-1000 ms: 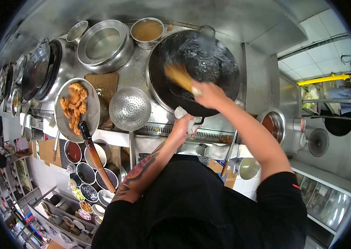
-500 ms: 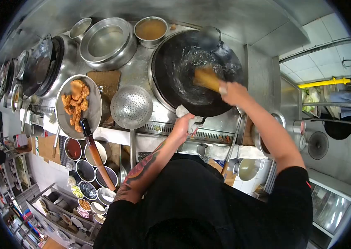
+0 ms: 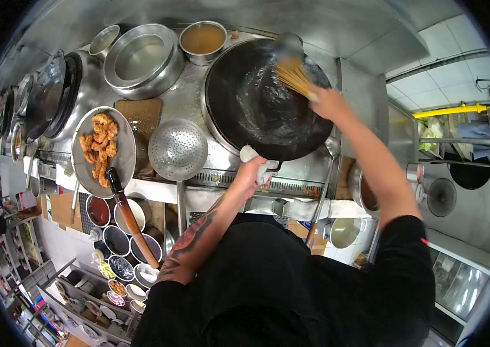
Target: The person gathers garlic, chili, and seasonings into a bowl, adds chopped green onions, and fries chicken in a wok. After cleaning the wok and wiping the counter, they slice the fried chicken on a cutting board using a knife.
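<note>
A large black wok [image 3: 256, 124] sits on the stove, its inside wet and shiny. My left hand [image 3: 250, 175] is closed round a white cloth [image 3: 264, 172] at the wok's near handle. In my right hand [image 3: 327, 105] is a bamboo wok brush [image 3: 296, 77], its bristles over the far right part of the wok. A blurred dark patch near the far rim covers part of the view there. Left of the wok lies a perforated skimmer [image 3: 178, 149]. Beyond it, a metal bowl [image 3: 83, 169] with a wooden handle holds fried chicken pieces [image 3: 101, 141].
Metal pots [image 3: 140, 61] and a bowl of brownish liquid [image 3: 203, 39] stand behind on the stove. A ladle [image 3: 321, 199] leans at the right. Several sauce and ingredient containers [image 3: 117, 240] stand at lower left. A steel wall [image 3: 366, 110] rises on the right.
My right hand has swept the brush away from me, toward the wok's far rim. My left hand keeps its hold on the cloth. The whole view has shifted slightly.
</note>
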`<state>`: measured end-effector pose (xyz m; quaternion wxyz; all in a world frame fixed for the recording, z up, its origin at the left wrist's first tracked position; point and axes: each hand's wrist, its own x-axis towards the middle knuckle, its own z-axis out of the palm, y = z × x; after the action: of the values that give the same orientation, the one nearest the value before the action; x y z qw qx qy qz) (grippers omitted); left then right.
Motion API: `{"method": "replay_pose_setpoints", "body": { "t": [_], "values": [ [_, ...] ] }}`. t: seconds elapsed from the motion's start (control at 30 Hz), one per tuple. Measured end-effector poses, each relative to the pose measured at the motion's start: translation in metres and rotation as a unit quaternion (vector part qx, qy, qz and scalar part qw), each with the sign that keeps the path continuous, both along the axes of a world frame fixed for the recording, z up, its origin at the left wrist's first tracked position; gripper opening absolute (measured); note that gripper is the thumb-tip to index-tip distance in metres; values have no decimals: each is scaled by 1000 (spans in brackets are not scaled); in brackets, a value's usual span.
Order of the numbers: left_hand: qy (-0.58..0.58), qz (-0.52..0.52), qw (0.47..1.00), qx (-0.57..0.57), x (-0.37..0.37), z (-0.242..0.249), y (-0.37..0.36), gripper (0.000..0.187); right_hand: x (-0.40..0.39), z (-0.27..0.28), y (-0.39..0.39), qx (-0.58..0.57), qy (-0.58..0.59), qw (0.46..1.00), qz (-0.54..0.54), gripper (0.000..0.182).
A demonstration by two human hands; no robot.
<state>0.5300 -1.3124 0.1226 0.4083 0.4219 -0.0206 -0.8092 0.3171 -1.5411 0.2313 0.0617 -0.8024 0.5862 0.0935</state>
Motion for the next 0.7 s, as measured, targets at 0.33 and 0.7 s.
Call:
{"method": "replay_pose_setpoints", "body": {
  "t": [0.33, 0.7],
  "values": [
    [-11, -6, 999, 34, 7, 18, -9, 26, -28, 14, 99, 172, 45, 984, 23, 71],
    [-113, 0, 992, -53, 10, 9, -12, 24, 86, 13, 109, 214, -136, 967, -17, 69]
  ]
}}
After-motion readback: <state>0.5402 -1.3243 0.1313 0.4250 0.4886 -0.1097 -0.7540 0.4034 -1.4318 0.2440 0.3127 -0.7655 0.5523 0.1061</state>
